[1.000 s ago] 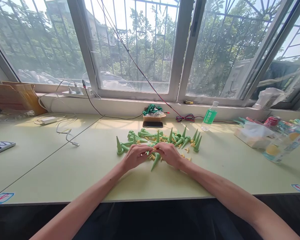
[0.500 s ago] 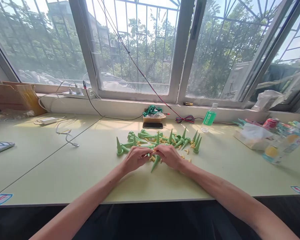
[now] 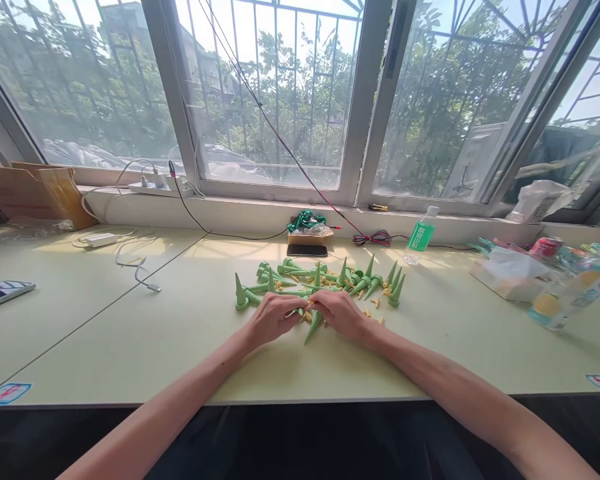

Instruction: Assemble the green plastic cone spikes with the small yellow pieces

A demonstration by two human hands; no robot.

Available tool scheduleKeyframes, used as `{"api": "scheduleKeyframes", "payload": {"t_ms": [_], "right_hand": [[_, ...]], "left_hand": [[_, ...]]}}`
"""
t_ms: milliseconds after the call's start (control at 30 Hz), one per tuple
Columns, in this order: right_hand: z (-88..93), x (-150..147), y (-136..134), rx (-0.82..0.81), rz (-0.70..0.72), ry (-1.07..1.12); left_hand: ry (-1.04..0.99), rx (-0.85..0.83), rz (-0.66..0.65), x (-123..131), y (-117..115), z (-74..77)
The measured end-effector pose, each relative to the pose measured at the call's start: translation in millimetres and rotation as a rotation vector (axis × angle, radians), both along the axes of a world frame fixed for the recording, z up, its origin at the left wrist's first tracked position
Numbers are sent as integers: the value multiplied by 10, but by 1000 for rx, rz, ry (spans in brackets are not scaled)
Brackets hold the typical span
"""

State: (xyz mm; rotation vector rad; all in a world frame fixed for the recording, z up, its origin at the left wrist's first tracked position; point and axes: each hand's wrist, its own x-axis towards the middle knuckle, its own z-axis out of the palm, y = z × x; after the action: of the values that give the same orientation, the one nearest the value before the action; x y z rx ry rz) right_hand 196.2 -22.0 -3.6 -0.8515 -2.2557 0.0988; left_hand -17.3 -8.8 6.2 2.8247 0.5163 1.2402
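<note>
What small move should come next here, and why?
Probably push the yellow piece home into the wide end of the green cone. The left hand seems to pinch that piece against the cone, which the right hand grips, tip toward the person; the fingers meet there.

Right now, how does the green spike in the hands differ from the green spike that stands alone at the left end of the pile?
Pose: the held spike lies slanted, tip toward the person; the standing spike is upright, tip up. Contact: the left hand and right hand close on the held spike; only the table touches the standing spike. Both are green cones.
</note>
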Motion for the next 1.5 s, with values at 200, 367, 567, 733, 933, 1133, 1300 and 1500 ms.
{"api": "scheduleKeyframes", "payload": {"t_ms": [200,367,567,733,933,1133,1300,1500], "right_hand": [[-20,7,44,14,1,24],[-16,-7,43,-4,-14,46],[36,-28,10,-46,-45,92],[49,-27,8,-42,-30,71],[-5,-15,38,-35,0,76],[-13,-1,33,-56,-13,70],[-28,8,45,-87,-43,70],[-10,2,24,-100,-67,69]], "left_hand": [[6,37,22,12,-3,13],[0,58,36,21,1,0],[-39,105,103,29,43,-59],[-28,93,124,33,55,-67],[-35,35,123,36,42,-68],[-27,37,96,32,40,-75],[-25,40,78,33,12,-46],[-16,51,79,26,6,-44]]}}
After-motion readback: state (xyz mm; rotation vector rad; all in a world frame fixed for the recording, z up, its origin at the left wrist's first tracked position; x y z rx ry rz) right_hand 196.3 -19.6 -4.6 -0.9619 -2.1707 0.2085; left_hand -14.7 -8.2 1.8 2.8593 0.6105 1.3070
